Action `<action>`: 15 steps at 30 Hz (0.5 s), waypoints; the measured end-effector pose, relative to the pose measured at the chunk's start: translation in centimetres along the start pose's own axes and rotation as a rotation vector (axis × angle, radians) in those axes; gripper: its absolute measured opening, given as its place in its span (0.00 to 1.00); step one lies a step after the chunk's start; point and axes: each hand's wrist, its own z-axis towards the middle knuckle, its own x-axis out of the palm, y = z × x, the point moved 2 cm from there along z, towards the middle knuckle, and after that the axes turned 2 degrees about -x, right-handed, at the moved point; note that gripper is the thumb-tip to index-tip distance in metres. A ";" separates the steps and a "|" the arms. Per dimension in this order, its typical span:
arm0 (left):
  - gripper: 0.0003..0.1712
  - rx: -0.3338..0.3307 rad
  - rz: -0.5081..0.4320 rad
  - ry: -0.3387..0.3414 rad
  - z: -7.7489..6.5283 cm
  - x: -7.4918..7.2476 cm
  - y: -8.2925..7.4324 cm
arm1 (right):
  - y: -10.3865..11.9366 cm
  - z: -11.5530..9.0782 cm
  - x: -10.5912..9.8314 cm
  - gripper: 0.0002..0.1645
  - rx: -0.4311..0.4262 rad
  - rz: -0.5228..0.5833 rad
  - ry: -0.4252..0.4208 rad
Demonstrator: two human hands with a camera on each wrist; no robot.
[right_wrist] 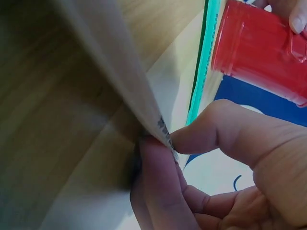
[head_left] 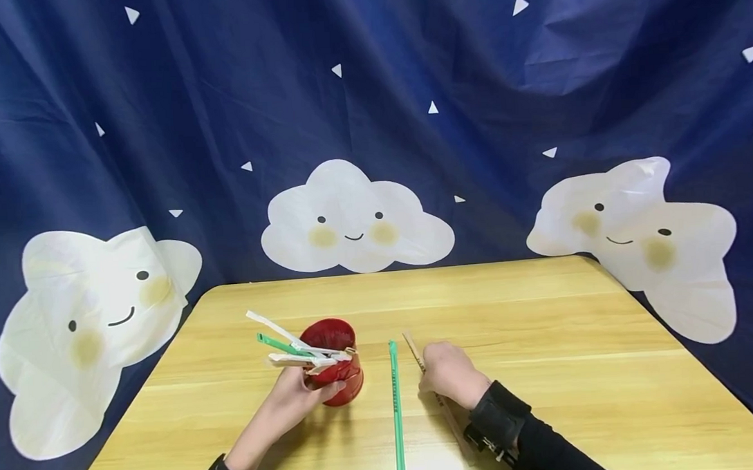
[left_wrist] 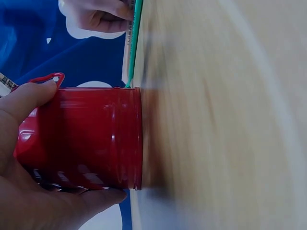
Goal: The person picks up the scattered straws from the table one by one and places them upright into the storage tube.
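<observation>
My left hand (head_left: 291,397) grips a small red metal bucket (head_left: 351,393) from its left side, fingers and thumb round its wall. In the left wrist view the bucket (left_wrist: 88,136) stands with its base on the table. Several white and green wrapped sticks (head_left: 287,345) lean out of its top to the left. My right hand (head_left: 452,374) pinches a long, thin brown paper-wrapped stick (head_left: 448,419) between thumb and fingers, close above the table. Printing shows on the brown stick (right_wrist: 139,103) in the right wrist view. Between the hands, a green wrapped stick (head_left: 397,414) lies on the table.
The light wooden table (head_left: 573,339) reaches back to a dark blue curtain (head_left: 378,90) printed with smiling clouds and white triangles. The green stick lies lengthwise between the bucket and my right hand.
</observation>
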 end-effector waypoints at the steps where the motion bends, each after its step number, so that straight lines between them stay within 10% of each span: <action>1: 0.37 0.002 0.001 -0.002 0.0 0.0 0.0 | -0.1 0.0 -0.1 0.21 0.002 0.005 0.001; 15: 0.37 -0.011 0.034 -0.017 -0.1 0.0 -0.1 | 0.3 0.5 -3.2 0.14 -0.060 0.107 -0.218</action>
